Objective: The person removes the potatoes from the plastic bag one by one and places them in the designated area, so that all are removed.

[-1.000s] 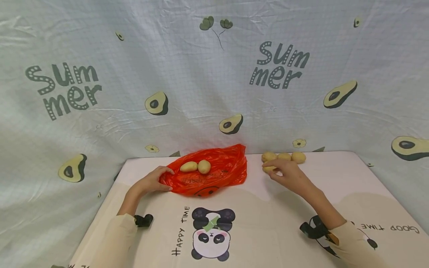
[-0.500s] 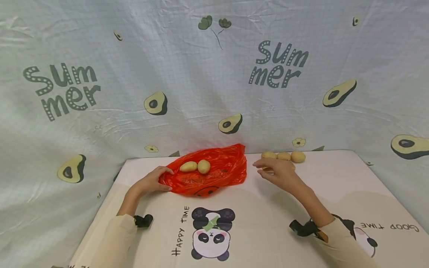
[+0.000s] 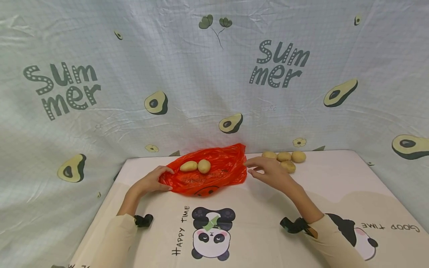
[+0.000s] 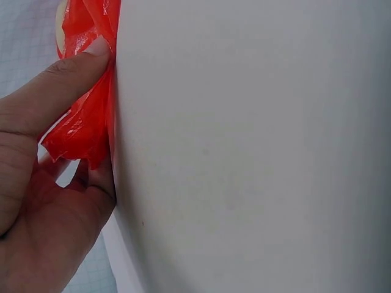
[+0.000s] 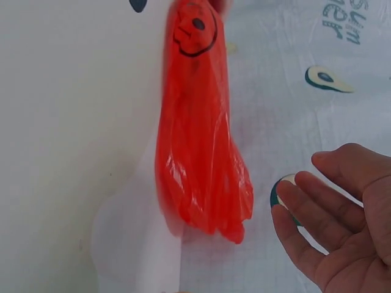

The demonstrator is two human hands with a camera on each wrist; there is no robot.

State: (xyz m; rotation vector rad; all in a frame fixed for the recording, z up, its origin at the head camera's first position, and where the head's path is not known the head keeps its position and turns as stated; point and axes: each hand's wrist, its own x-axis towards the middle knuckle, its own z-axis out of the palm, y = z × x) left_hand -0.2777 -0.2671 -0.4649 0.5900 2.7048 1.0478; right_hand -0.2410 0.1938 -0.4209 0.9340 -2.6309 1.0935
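A red plastic bag lies spread at the back of the table, with two potatoes, one longer and one rounder, within its outline. At its left end my left hand grips the edge; in the left wrist view the thumb presses on the crumpled red film. My right hand is beside the bag's right end, fingertips right at its edge. In the right wrist view its fingers are loosely bent, with nothing seen between them. Behind this hand lie several more potatoes.
A pale curtain printed with avocados hangs right behind the table. The light tablecloth carries panda prints. Each wrist wears a black camera; the left one sits close over the cloth.
My right hand has moved left from the potatoes to the bag's right end, uncovering a potato in the front of the group. My left hand and the bag have stayed put.
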